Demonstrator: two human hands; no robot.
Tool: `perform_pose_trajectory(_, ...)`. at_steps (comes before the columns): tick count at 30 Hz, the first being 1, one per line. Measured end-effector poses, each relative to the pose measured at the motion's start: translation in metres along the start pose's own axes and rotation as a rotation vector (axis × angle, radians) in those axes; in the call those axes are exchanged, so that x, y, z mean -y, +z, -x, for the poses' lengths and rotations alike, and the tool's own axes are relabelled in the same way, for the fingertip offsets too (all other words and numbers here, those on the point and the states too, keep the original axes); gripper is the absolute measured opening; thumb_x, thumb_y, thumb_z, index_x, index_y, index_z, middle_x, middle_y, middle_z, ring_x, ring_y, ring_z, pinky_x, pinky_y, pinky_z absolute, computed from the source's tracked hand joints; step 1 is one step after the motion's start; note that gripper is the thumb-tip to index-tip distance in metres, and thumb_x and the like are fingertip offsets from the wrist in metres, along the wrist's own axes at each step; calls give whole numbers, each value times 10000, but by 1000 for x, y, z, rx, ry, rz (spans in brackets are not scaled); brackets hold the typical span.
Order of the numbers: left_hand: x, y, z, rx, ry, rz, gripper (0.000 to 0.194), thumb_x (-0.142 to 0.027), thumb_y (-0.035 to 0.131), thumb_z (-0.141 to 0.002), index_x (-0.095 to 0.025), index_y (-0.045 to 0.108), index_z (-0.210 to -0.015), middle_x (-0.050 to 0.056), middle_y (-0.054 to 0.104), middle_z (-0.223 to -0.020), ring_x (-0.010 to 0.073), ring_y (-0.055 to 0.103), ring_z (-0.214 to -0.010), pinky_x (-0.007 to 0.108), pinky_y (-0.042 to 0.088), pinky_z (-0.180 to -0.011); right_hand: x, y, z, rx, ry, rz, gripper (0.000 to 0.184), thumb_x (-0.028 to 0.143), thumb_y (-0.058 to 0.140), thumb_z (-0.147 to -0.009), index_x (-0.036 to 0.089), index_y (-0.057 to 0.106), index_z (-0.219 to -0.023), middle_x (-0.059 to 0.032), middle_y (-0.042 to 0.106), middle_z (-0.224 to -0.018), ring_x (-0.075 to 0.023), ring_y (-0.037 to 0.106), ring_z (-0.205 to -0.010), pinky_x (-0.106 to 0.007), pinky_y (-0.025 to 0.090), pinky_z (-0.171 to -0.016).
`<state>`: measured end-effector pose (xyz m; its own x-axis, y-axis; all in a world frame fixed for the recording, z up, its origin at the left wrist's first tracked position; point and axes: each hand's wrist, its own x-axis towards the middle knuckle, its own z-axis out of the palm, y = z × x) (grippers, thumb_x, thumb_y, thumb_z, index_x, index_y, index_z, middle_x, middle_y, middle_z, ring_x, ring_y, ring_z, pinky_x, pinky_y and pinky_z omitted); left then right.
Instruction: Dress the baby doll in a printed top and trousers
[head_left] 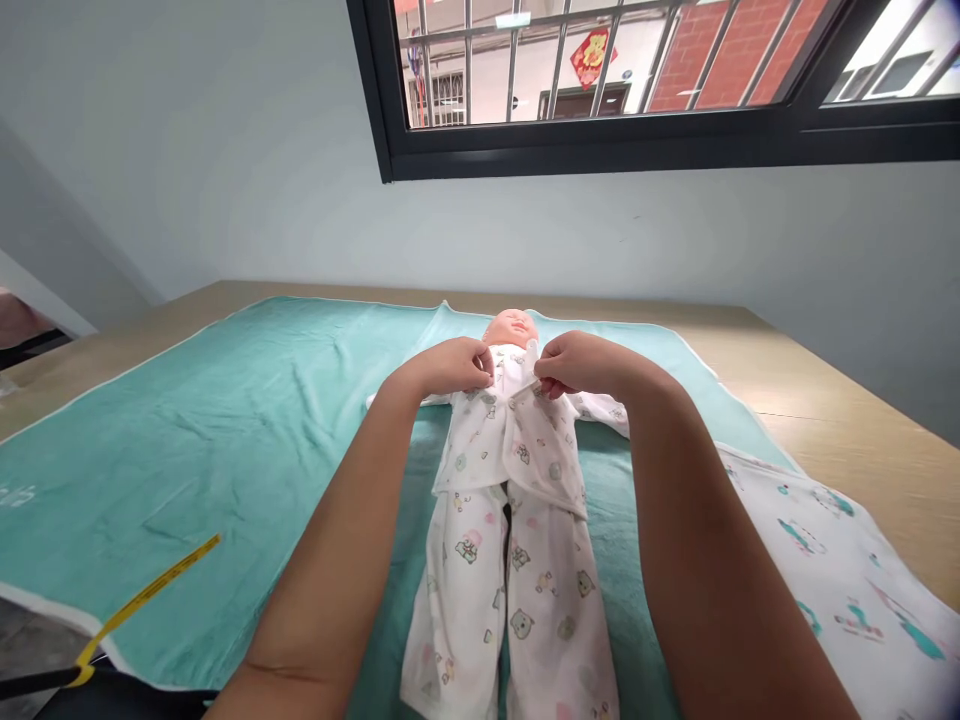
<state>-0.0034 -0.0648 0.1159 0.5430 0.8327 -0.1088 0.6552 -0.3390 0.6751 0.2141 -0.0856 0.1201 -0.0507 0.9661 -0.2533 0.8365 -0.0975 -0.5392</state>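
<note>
A baby doll (513, 326) lies on its back, its head toward the wall. It wears a white printed baby jacket (480, 440) and matching trousers (559, 600). My left hand (466, 364) pinches the jacket's front edge near the neck, on the left side. On the other side, my right hand (564, 364) has its fingers closed on the opposite front edge, close to the collar. The jacket front parts slightly between my hands at the chest. Its sleeves stretch out to both sides, partly behind my forearms.
A teal blanket (187, 420) with a white border covers much of the wooden table (847, 400). A white printed cloth (847, 580) lies at the right. A yellow tag (150, 592) on a black strap sticks up at lower left. The barred window (600, 145) is above.
</note>
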Motion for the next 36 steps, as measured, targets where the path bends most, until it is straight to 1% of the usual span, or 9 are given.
perform_pose_trajectory(5, -11, -2, 6, -84, -2, -211, 191, -252, 625, -698, -256, 651, -888, 11, 666, -883, 182, 569, -693, 289, 353, -552, 16, -1, 13, 23, 33, 197, 244, 309, 605, -820, 205, 655, -606, -51, 681, -715, -172, 559, -588, -326, 360, -572)
perform_pose_trajectory(10, -21, -5, 15, 107, 75, -223, 105, -285, 649, -688, -250, 672, -784, 8, 660, -821, 169, 554, -664, 290, 340, -542, 29, 1, 25, 172, -26, 103, 370, 439, 572, -894, 197, 687, -639, -57, 705, -741, -172, 643, -660, -315, 447, -665)
perform_pose_trajectory(13, -22, -2, 14, 183, 66, -252, 79, -286, 669, -665, -236, 651, -723, 6, 639, -756, 165, 540, -645, 291, 318, -531, 33, 8, 25, 241, -48, 94, 344, 436, 586, -888, 191, 677, -665, -61, 719, -785, -173, 665, -690, -296, 464, -663)
perform_pose_trajectory(16, -20, 0, 11, 213, 60, -270, 152, -324, 687, -660, -234, 630, -768, 3, 646, -784, 174, 556, -686, 287, 330, -553, 38, 14, 24, 270, -85, 80, 259, 374, 588, -879, 193, 658, -707, -51, 710, -803, -163, 661, -688, -278, 474, -651)
perform_pose_trajectory(21, -20, -3, 9, 296, 60, -261, 320, -456, 704, -687, -247, 654, -924, 2, 693, -951, 200, 612, -835, 292, 404, -644, 48, 19, 24, 260, -74, 197, 185, 320, 599, -842, 194, 632, -712, -34, 670, -759, -164, 629, -691, -282, 452, -639)
perform_pose_trajectory(24, -20, -2, 9, 316, 79, -226, 325, -472, 697, -709, -262, 681, -957, -4, 708, -990, 208, 626, -889, 294, 429, -685, 53, 21, 25, 248, -31, 280, 186, 258, 580, -830, 186, 615, -662, -33, 649, -719, -163, 594, -656, -298, 427, -630)
perform_pose_trajectory(28, -20, 2, 7, 306, 97, -211, 292, -441, 667, -742, -273, 695, -979, -9, 714, -1020, 207, 630, -920, 286, 433, -705, 52, 21, 25, 271, -35, 199, 180, 207, 556, -829, 181, 595, -655, -28, 627, -702, -148, 585, -650, -282, 440, -645)
perform_pose_trajectory(32, -23, 3, 7, 266, 86, -226, 305, -486, 650, -756, -260, 683, -959, 0, 710, -990, 202, 627, -873, 282, 418, -673, 45, 16, 24, 277, -81, 163, 150, 210, 557, -823, 188, 596, -680, -20, 608, -701, -141, 578, -655, -267, 434, -638)
perform_pose_trajectory(36, -26, 5, 7, 258, 96, -228, 250, -474, 640, -763, -257, 683, -881, -8, 696, -889, 185, 612, -799, 280, 399, -626, 41, 12, 24, 217, -109, 240, 194, 236, 532, -829, 183, 592, -652, -29, 616, -716, -140, 557, -645, -272, 384, -594)
